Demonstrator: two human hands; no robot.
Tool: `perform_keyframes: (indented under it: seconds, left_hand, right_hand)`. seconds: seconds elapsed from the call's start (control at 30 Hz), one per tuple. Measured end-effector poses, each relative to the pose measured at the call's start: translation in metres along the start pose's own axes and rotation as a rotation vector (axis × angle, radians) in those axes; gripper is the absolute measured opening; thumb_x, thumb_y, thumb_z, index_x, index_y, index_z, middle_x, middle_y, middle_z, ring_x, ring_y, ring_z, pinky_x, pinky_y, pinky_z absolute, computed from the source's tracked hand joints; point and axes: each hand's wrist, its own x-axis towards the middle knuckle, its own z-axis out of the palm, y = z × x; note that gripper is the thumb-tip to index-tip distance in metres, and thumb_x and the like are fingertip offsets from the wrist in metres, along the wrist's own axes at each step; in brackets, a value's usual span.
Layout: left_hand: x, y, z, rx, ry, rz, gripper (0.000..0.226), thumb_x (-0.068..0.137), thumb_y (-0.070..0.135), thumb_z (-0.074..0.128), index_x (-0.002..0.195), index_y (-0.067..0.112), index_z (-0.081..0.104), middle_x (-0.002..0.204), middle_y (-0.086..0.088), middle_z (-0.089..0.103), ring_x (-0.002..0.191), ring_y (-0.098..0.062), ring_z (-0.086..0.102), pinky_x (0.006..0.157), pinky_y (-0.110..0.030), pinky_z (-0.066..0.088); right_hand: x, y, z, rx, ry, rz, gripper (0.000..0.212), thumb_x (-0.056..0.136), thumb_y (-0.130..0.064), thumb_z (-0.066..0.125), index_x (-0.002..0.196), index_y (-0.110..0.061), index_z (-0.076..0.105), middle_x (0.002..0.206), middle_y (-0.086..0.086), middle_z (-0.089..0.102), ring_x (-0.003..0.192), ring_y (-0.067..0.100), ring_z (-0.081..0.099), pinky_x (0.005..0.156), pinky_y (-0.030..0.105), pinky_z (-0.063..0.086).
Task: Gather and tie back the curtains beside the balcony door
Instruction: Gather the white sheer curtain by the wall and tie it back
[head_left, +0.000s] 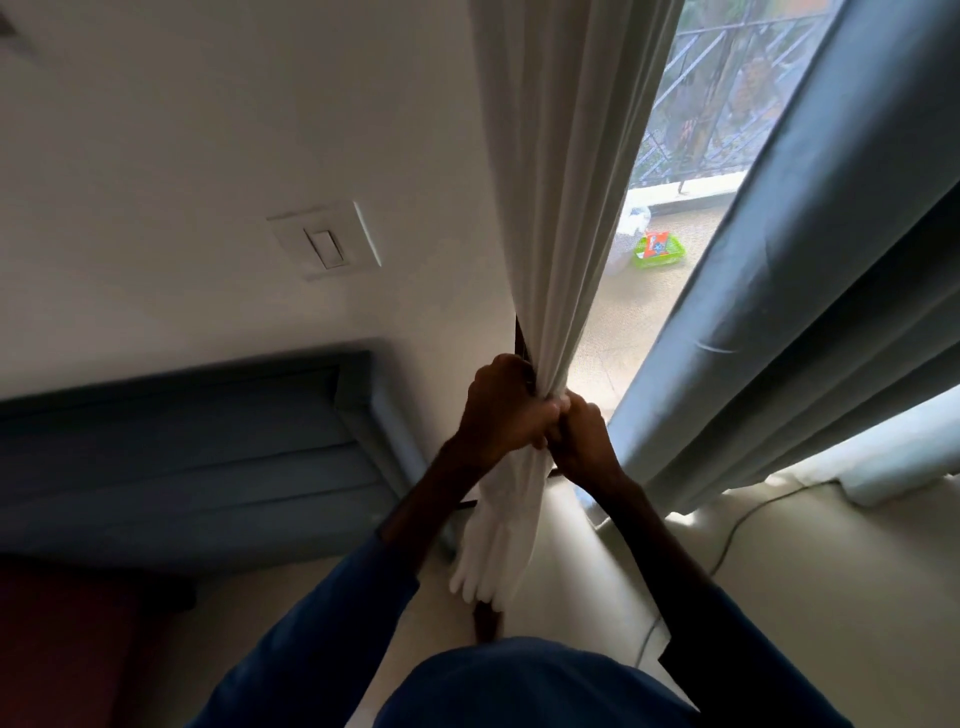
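Torso (519, 686) close; left hand (501, 410), right hand (584, 441) grip white curtain (561, 208) at wall (208, 130) edge.

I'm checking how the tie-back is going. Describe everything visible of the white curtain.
The white curtain looks like thin off-white cloth, hanging in folds beside the wall, left of the glass. It is gathered into a tight bunch where the left hand and right hand both grip it; below them its tail hangs loose. A dark strap shows behind the bunch; whether it is fastened cannot be told.
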Motion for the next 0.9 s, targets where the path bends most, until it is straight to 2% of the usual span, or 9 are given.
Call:
perform_keyframes:
  seconds: [0.07, 0.23, 0.37, 0.5, 0.6, 0.67, 0.73, 0.83, 0.9]
  left_hand:
    - [-0.003, -0.002, -0.006, 0.043, 0.001, 0.084, 0.025, 0.078, 0.035, 0.076, 0.088, 0.012, 0.076, 0.074, 0.000, 0.075, 0.056, -0.006, 0.068, 0.063, -0.021, 0.056]
    - [-0.002, -0.017, -0.024, -0.139, -0.056, 0.169, 0.017, 0.093, 0.029, 0.066, 0.093, 0.017, 0.078, 0.071, 0.006, 0.074, 0.041, -0.003, 0.059, 0.049, -0.022, 0.050]
    - [0.003, -0.036, -0.035, -0.163, -0.074, 0.178, 0.021, 0.096, 0.029, 0.059, 0.093, 0.021, 0.079, 0.077, 0.011, 0.076, 0.075, -0.005, 0.071, 0.075, -0.027, 0.055]
    - [0.008, -0.056, -0.039, -0.086, -0.039, 0.148, 0.024, 0.098, 0.033, 0.052, 0.098, 0.024, 0.075, 0.079, 0.014, 0.075, 0.063, -0.010, 0.068, 0.065, -0.035, 0.058]
    - [0.014, -0.066, -0.037, 0.023, 0.036, 0.137, 0.022, 0.096, 0.032, 0.057, 0.103, 0.021, 0.075, 0.090, 0.009, 0.076, 0.079, -0.007, 0.068, 0.076, -0.037, 0.058]
    - [0.018, -0.063, -0.034, 0.032, 0.082, 0.156, 0.019, 0.095, 0.028, 0.061, 0.102, 0.018, 0.076, 0.094, 0.004, 0.076, 0.086, -0.010, 0.068, 0.080, -0.034, 0.055]
    - [0.017, -0.052, -0.031, 0.038, 0.108, 0.229, 0.017, 0.093, 0.023, 0.063, 0.095, 0.013, 0.076, 0.093, -0.001, 0.076, 0.085, -0.011, 0.065, 0.078, -0.027, 0.047]
    - [0.015, -0.035, -0.026, 0.063, 0.134, 0.297, 0.008, 0.084, 0.013, 0.071, 0.087, 0.006, 0.069, 0.085, -0.009, 0.071, 0.081, -0.021, 0.059, 0.070, -0.021, 0.033]
    - [0.016, -0.031, -0.025, 0.026, 0.160, 0.221, 0.019, 0.077, 0.010, 0.075, 0.077, 0.015, 0.057, 0.068, 0.007, 0.058, 0.063, -0.015, 0.054, 0.057, -0.017, 0.033]
  right_hand:
    - [0.004, 0.006, -0.005, -0.027, 0.015, -0.012, 0.041, 0.079, -0.032, 0.035, 0.086, -0.003, 0.063, 0.076, 0.011, 0.068, 0.071, 0.036, 0.067, 0.053, 0.018, 0.033]
    - [0.015, 0.016, -0.016, -0.078, 0.033, 0.064, 0.040, 0.096, -0.043, 0.057, 0.097, -0.005, 0.068, 0.087, 0.016, 0.071, 0.083, 0.040, 0.066, 0.063, 0.041, 0.047]
    - [0.018, 0.014, -0.026, 0.024, -0.099, 0.124, 0.046, 0.090, -0.055, 0.059, 0.099, -0.011, 0.071, 0.088, 0.006, 0.073, 0.086, 0.027, 0.069, 0.073, 0.042, 0.053]
    - [0.019, 0.015, -0.029, 0.113, -0.229, 0.148, 0.039, 0.090, -0.050, 0.062, 0.096, -0.012, 0.071, 0.091, 0.000, 0.073, 0.089, 0.016, 0.067, 0.077, 0.039, 0.052]
    - [0.017, 0.014, -0.028, 0.127, -0.303, 0.150, 0.037, 0.091, -0.051, 0.065, 0.097, -0.015, 0.071, 0.089, -0.005, 0.071, 0.086, 0.008, 0.065, 0.079, 0.038, 0.052]
    - [0.016, 0.011, -0.025, 0.148, -0.352, 0.141, 0.049, 0.084, -0.063, 0.065, 0.105, -0.019, 0.072, 0.099, -0.006, 0.074, 0.097, 0.010, 0.068, 0.088, 0.042, 0.055]
    - [0.015, 0.007, -0.020, 0.193, -0.410, 0.130, 0.060, 0.077, -0.072, 0.064, 0.110, -0.022, 0.071, 0.106, -0.003, 0.074, 0.104, 0.014, 0.069, 0.094, 0.047, 0.054]
    - [0.011, -0.004, -0.015, 0.227, -0.481, 0.114, 0.044, 0.082, -0.060, 0.067, 0.109, -0.026, 0.069, 0.110, 0.002, 0.072, 0.106, 0.019, 0.068, 0.097, 0.050, 0.053]
    - [0.010, -0.008, -0.012, 0.271, -0.489, 0.128, 0.033, 0.087, -0.048, 0.069, 0.112, -0.026, 0.067, 0.113, 0.003, 0.070, 0.109, 0.019, 0.066, 0.099, 0.050, 0.052]
